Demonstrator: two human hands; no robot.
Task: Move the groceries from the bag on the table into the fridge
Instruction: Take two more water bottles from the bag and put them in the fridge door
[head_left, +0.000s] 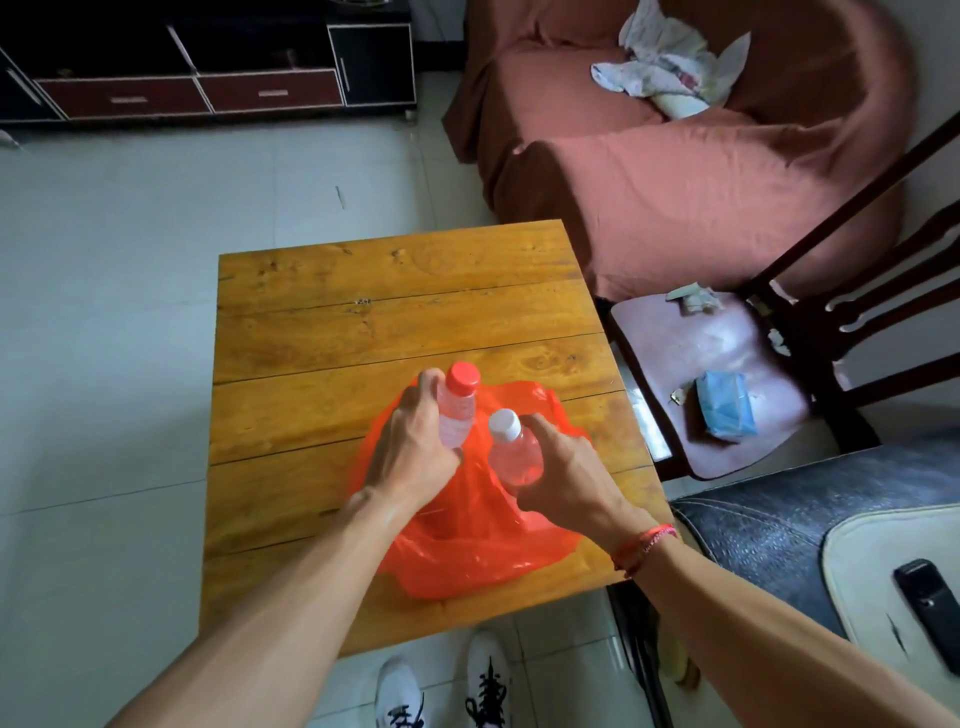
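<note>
A sofa (675, 182) draped in rust-red cloth stands beyond the far right corner of the wooden table (395, 291). A dark chair (691, 358) sits just beside the tabletop's right edge. A crumpled red plastic bag (467, 545) lies on the near half of the tabletop, reaching close to the near edge. Over the bag, the left hand (410, 447) curls its fingers round a clear bottle with a red cap (460, 410), tilted slightly. The right hand (566, 478) grips a shorter clear bottle with a white cap (511, 452) just beside it. A red bracelet (644, 545) circles the right wrist.
</note>
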